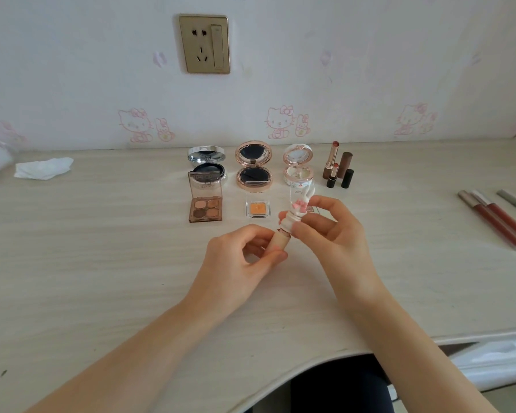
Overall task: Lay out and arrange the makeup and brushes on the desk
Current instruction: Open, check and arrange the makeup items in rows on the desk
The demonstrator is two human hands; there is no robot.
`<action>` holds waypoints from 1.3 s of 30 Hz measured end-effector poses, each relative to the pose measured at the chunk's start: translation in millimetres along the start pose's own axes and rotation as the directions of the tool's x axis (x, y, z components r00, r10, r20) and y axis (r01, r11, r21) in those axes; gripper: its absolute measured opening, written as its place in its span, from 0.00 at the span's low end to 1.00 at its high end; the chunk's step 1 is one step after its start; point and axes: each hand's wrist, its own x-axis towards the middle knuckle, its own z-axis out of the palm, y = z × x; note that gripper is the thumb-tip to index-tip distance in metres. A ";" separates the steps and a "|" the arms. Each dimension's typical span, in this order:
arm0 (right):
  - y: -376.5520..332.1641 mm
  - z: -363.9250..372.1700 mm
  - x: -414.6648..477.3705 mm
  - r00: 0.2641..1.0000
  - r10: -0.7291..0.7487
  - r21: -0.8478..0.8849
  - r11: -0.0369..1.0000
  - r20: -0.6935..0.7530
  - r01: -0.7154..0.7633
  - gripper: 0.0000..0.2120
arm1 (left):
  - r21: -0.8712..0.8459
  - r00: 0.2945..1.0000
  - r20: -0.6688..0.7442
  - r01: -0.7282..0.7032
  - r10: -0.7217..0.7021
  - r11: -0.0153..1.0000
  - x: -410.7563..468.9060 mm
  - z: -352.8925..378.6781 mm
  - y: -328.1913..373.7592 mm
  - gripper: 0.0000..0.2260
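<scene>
My left hand (245, 254) pinches the beige tube (277, 241) of a lip product above the desk's middle. My right hand (325, 231) grips its white rabbit-shaped cap (295, 213), which sits on the tube's top. Behind them stand three open compacts: silver (206, 162), rose-gold (253, 163) and white (298, 166). In front of those lie a brown four-shade eyeshadow palette (205, 201) and an orange single eyeshadow (257, 202). A clear-lidded case is partly hidden behind my right hand. Open lipsticks and caps (337, 168) stand to the right.
Several lip gloss tubes (495, 219) lie at the desk's right side. A crumpled white tissue (44, 168) lies at the far left. The desk's curved front edge (280, 383) runs near my lap. A wall socket (204, 44) is above the compacts.
</scene>
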 end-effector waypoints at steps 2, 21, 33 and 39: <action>-1.9 1.0 -0.3 0.999 -0.006 -0.004 1.000 0.035 0.006 0.14 | 0.003 1.000 0.000 0.002 -0.002 1.000 -0.1 0.4 0.1 0.08; 1.5 -2.8 1.2 1.000 -0.007 0.023 1.000 0.006 0.007 0.17 | 0.037 0.999 -0.016 -0.041 0.042 0.998 0.2 0.4 -0.5 0.09; 0.8 -0.5 1.6 1.000 -0.006 -0.034 0.999 0.005 0.006 0.18 | 0.043 0.999 -0.005 -0.048 0.048 0.998 0.3 0.0 -1.5 0.09; 1.8 -3.2 0.9 1.000 0.027 0.033 0.999 -0.004 -0.027 0.24 | 0.015 0.999 -0.025 -0.032 0.032 0.999 0.5 -0.6 -2.2 0.08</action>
